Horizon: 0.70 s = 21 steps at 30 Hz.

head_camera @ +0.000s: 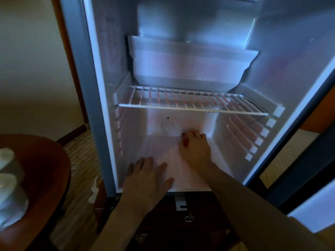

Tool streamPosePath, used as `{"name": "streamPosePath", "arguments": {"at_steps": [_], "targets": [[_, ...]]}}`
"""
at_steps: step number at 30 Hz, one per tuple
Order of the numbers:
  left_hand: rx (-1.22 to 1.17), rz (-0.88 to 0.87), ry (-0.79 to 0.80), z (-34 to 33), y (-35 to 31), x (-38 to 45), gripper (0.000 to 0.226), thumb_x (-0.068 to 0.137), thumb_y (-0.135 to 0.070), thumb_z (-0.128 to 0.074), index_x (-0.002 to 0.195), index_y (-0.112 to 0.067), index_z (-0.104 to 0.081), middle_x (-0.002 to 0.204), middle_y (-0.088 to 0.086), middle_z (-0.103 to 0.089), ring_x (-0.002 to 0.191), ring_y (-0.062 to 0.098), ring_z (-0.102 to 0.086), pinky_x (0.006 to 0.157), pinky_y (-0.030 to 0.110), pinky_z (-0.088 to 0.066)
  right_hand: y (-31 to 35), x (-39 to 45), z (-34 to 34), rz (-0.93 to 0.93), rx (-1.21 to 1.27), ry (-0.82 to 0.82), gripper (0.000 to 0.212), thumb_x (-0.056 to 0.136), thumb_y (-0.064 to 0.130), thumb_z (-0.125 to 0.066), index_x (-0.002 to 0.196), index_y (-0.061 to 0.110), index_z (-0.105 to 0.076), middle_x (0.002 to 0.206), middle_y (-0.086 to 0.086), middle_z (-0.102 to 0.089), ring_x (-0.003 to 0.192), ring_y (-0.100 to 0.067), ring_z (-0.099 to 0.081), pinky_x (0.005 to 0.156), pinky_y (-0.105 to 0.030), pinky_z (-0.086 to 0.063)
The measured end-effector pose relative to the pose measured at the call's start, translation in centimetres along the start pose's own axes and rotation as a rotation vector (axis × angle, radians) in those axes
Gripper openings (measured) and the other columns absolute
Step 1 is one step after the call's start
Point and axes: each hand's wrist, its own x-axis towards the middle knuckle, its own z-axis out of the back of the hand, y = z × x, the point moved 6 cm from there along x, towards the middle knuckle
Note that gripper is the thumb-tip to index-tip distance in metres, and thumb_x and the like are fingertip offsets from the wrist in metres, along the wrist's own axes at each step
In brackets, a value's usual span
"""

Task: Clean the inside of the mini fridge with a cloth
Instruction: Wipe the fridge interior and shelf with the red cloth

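- Your right hand (194, 144) reached deep into the mini fridge (181, 87), low at the back where floor meets rear wall, fingers bent downward; whether they held anything could not be told.
- Your left hand (148, 175) lay flat with fingers spread and straight, palm down, at the front of the fridge floor.
- The white cloth (174, 165) was hard to separate from the white floor; a pale sheet seemed to stretch between your two hands, its edges blurred.
- No brand or writing could be read: a round embossed mark (167, 125) on the rear wall, with a small dark dot just above it, was too faint to make out.
- A white wire shelf (192, 102) crossed the compartment above your hands, and a translucent tray (190, 69) sat higher still, beneath the freezer box.
- Ribbed shelf guides (253, 138) lined the right wall near your right hand.
- The door edge (299, 160) stood open on the right.
- On the left, a round wooden table (45, 169) carried white cups (9, 178), well apart from the fridge.
- Striped carpet (81, 169) lay between table and fridge.
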Motion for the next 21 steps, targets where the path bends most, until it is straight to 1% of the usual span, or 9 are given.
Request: {"name": "streamPosePath", "arguments": {"at_steps": [3, 5, 8, 10, 12, 14, 16, 19, 21], "targets": [[-0.027, 0.011, 0.008, 0.1, -0.1, 0.1, 0.065, 0.092, -0.077, -0.029, 0.148, -0.046, -0.036, 0.153, -0.003, -0.035, 0.143, 0.024, -0.03, 0.119, 0.044, -0.024, -0.6, -3.2, 1.3, 0.062, 0.086, 0.002, 0.039, 0.094, 0.035, -0.055, 0.133, 0.026, -0.055, 0.137, 0.001, -0.05, 0.12, -0.024, -0.047, 0.096, -0.037, -0.045], [-0.021, 0.01, 0.019, 0.1, -0.2, -0.1, 0.066, 0.092, -0.076, -0.027, 0.15, -0.046, -0.034, 0.156, -0.003, -0.032, 0.145, 0.024, -0.028, 0.12, 0.044, -0.022, -1.0, -6.1, 2.0, 0.093, 0.061, -0.02, 0.034, 0.096, 0.04, -0.054, 0.127, 0.028, -0.061, 0.135, 0.005, -0.053, 0.119, -0.02, -0.048, 0.099, -0.032, -0.042], [-0.032, 0.014, 0.022, 0.3, -0.3, -0.3, 0.065, 0.093, -0.075, -0.028, 0.151, -0.045, -0.034, 0.158, -0.001, -0.031, 0.146, 0.025, -0.027, 0.122, 0.045, -0.021, -1.8, -9.6, 2.3, 0.08, 0.111, -0.059, 0.029, 0.093, 0.045, -0.056, 0.115, 0.029, -0.065, 0.128, 0.007, -0.057, 0.108, -0.016, -0.05, 0.092, -0.029, -0.045], [-0.034, 0.012, 0.02, 0.3, -0.5, -0.3, 0.065, 0.094, -0.075, -0.029, 0.151, -0.045, -0.035, 0.158, 0.0, -0.032, 0.146, 0.026, -0.028, 0.121, 0.046, -0.022, -1.9, -8.5, 2.2, 0.056, 0.091, -0.044, 0.03, 0.093, 0.044, -0.055, 0.118, 0.029, -0.063, 0.123, 0.005, -0.057, 0.106, -0.017, -0.048, 0.09, -0.03, -0.045], [-0.016, 0.007, 0.019, 0.3, -0.5, -0.2, 0.064, 0.094, -0.074, -0.029, 0.149, -0.045, -0.036, 0.157, 0.0, -0.033, 0.145, 0.026, -0.03, 0.121, 0.047, -0.023, -1.4, -5.3, 1.7, 0.031, 0.006, -0.003, 0.029, 0.096, 0.04, -0.053, 0.119, 0.024, -0.061, 0.12, -0.001, -0.055, 0.108, -0.023, -0.048, 0.092, -0.034, -0.044], [-0.005, 0.002, 0.005, 0.2, -0.5, -0.2, 0.064, 0.093, -0.075, -0.028, 0.149, -0.046, -0.035, 0.157, -0.001, -0.032, 0.145, 0.025, -0.029, 0.121, 0.046, -0.023, -1.0, -2.0, 1.2, -0.01, -0.009, 0.02, 0.027, 0.097, 0.034, -0.052, 0.117, 0.02, -0.063, 0.12, -0.005, -0.054, 0.11, -0.028, -0.048, 0.089, -0.037, -0.046], [-0.024, 0.024, 0.004, 0.0, -0.1, 0.0, 0.065, 0.091, -0.077, -0.027, 0.148, -0.047, -0.033, 0.157, -0.003, -0.03, 0.146, 0.023, -0.027, 0.122, 0.046, -0.022, -0.8, 0.4, 0.2, -0.021, 0.029, -0.005, 0.023, 0.095, 0.031, -0.055, 0.112, 0.02, -0.066, 0.12, -0.005, -0.055, 0.109, -0.029, -0.049, 0.084, -0.036, -0.047], [-0.044, 0.017, 0.02, -0.3, 0.0, 0.4, 0.067, 0.089, -0.078, -0.03, 0.148, -0.046, -0.035, 0.155, -0.004, -0.03, 0.144, 0.023, -0.026, 0.121, 0.046, -0.022, -1.3, 1.6, -0.6, -0.001, 0.053, -0.075, 0.016, 0.094, 0.032, -0.058, 0.102, 0.021, -0.068, 0.115, -0.004, -0.058, 0.103, -0.032, -0.052, 0.077, -0.035, -0.045], [-0.026, 0.009, 0.03, -0.1, 0.0, 0.4, 0.066, 0.09, -0.077, -0.032, 0.147, -0.045, -0.038, 0.153, -0.003, -0.033, 0.143, 0.023, -0.029, 0.119, 0.045, -0.023, -1.6, 1.0, -0.5, 0.024, 0.089, -0.096, 0.019, 0.096, 0.036, -0.059, 0.108, 0.024, -0.069, 0.118, -0.001, -0.06, 0.101, -0.032, -0.055, 0.079, -0.036, -0.046]]}}
